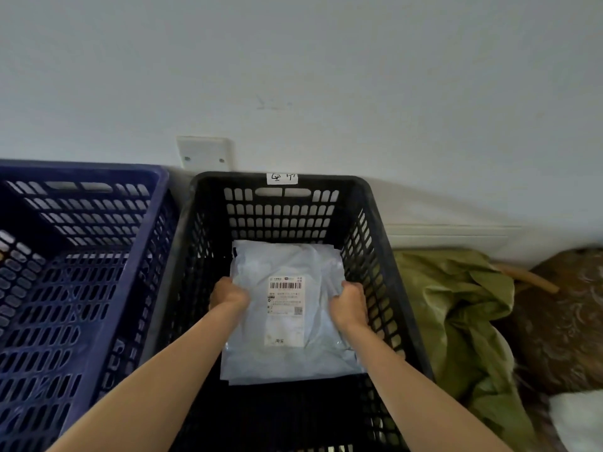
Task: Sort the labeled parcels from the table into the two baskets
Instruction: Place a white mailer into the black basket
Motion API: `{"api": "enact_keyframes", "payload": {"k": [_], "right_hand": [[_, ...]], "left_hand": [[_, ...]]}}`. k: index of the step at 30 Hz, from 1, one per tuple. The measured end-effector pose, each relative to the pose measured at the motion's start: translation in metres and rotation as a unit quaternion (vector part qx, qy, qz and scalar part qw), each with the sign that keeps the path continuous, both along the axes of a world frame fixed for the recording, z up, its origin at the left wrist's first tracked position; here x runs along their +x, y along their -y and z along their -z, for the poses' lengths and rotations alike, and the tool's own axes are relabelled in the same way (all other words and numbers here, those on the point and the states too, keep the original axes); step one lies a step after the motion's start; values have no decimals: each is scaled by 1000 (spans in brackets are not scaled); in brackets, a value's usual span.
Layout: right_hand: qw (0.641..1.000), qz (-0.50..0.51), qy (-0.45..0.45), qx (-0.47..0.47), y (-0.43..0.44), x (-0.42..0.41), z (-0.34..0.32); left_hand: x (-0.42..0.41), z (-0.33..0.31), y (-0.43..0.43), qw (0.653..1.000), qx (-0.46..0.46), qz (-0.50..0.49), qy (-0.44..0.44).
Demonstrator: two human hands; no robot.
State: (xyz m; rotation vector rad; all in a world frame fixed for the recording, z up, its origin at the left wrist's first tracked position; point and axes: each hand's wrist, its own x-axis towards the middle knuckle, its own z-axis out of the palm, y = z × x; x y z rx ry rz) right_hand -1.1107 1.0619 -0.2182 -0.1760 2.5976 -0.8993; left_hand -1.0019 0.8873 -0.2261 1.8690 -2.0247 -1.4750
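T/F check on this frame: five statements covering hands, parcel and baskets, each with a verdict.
1. Both the left hand and the right hand grip the parcel. True.
2. The parcel is held over the floor, outside any basket. False: it is within the walls of the black basket.
3. The parcel's label faces up. True.
4. The black basket's far rim is bare. False: a white handwritten tag is stuck on it.
5. The blue basket stands to the right of the black one. False: it stands to the left.
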Motion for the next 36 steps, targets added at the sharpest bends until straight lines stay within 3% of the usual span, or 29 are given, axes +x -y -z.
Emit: {"api": "enact_keyframes", "payload": {"k": [5, 7, 10, 14, 20, 31, 36], "right_hand": [[994, -68, -38, 73, 9, 6, 13], [986, -142, -42, 80, 11, 8, 18], [968, -220, 12, 120, 14, 11, 30], [964, -216, 83, 134, 16, 14, 47], [963, -221, 88, 125, 24, 5, 62], [969, -188, 122, 108, 42, -17, 58], [982, -156, 83, 70, 56, -35, 32]], "left_hand": [[2, 12, -11, 1000, 23, 3, -5], [4, 15, -16, 999, 13, 45, -22], [5, 20, -25, 988, -33, 146, 21], [11, 36, -35, 969, -99, 226, 33], [7, 51, -28, 941, -121, 312, 49], [-4, 49, -10, 922, -127, 349, 109], [-11, 24, 6, 926, -146, 336, 88]]}}
